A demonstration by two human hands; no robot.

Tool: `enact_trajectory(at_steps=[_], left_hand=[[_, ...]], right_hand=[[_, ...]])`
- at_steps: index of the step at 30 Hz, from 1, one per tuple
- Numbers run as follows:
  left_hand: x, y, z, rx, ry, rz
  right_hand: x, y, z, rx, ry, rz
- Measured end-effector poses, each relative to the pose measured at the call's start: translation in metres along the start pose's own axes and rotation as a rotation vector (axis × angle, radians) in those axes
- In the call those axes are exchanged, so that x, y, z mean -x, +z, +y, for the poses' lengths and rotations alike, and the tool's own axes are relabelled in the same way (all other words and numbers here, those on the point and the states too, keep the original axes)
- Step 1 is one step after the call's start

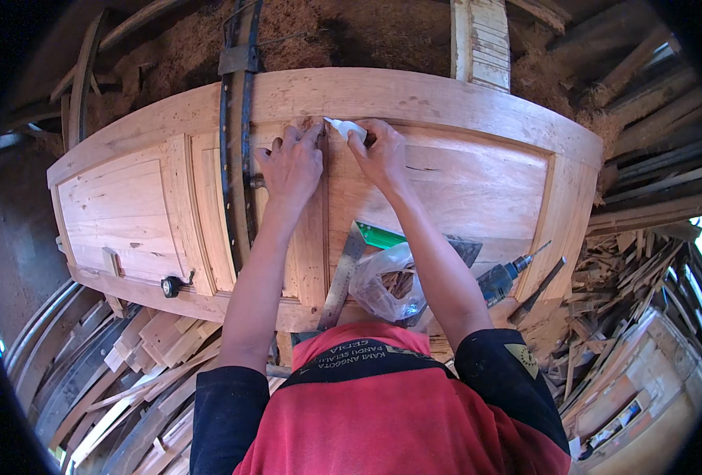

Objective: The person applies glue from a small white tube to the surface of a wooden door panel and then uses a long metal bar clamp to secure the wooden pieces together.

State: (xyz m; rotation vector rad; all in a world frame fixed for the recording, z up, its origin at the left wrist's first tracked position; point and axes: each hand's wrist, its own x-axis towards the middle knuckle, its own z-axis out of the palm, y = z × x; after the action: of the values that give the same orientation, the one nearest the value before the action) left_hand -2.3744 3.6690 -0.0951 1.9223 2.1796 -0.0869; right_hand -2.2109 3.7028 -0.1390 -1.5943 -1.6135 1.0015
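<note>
A wooden panelled door point(477, 182) lies flat in front of me. My right hand point(382, 154) is closed around a small white squeeze bottle point(349, 129). The bottle's pointed nozzle aims left, at the joint between the far rail and a middle upright of the door. My left hand point(291, 166) rests on the wood just left of that tip, its fingers spread and the index finger reaching close to the joint. Nothing shows in the left hand. A long dark metal bar clamp point(238, 158) crosses the door beside it.
Near me on the door are a green-handled square point(378, 236), a clear plastic bag point(386, 277), a drill point(500, 281) and a dark flat tool point(537, 293). A small round black device point(172, 286) sits left. Wood offcuts point(153, 340) pile around; sawdust point(382, 39) lies beyond.
</note>
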Motion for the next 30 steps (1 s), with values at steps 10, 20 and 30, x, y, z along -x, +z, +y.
enact_trajectory(at_steps=[10,20,30], left_hand=[[-0.019,-0.015,-0.042,0.039,0.215,-0.156],[-0.038,-0.025,-0.044,0.039,0.348,-0.118],[-0.042,-0.022,-0.024,-0.002,0.339,-0.05]], right_hand=[[0.016,-0.008,0.005,-0.119,0.086,-0.062],[0.057,-0.008,0.005,-0.056,0.124,-0.118],[0.07,-0.006,0.01,-0.047,0.026,-0.1]])
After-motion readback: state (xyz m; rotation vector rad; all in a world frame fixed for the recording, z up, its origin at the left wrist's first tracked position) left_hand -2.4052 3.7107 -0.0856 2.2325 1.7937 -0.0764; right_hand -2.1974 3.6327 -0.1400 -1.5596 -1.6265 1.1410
